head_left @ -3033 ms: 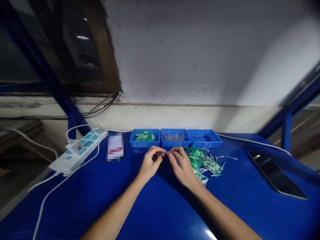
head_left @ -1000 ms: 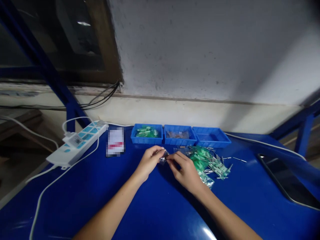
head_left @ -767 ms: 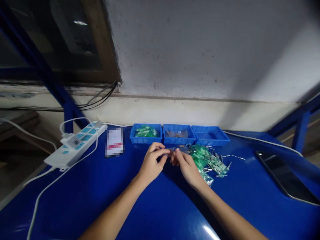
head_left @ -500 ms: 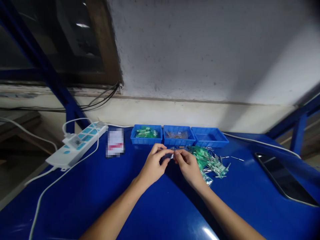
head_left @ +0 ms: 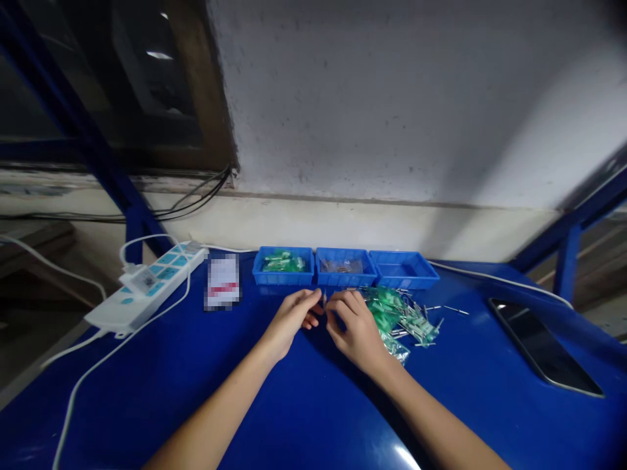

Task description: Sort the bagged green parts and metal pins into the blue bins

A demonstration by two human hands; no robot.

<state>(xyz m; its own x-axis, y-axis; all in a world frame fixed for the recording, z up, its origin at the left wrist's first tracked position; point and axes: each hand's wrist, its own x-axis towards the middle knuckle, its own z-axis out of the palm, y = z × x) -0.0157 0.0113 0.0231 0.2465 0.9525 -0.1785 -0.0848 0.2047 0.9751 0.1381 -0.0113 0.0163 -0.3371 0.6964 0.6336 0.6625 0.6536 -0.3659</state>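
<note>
Over the blue table (head_left: 313, 411) the left hand (head_left: 288, 324) has turned thumb-up near the curled right hand (head_left: 360, 331), suggesting regripping, whether either pinches anything unclear.

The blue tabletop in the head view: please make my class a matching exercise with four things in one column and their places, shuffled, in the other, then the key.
Things
1. Power strip
2. Pile of green packets
3. Flat dark device
4. Middle tray

Places
A. Between the left tray and the right tray
B. Toward the right end of the blue table
C. Toward the table's left end
D. Right beside the person's right hand

Pairs: 1-C, 2-D, 3-B, 4-A
</note>
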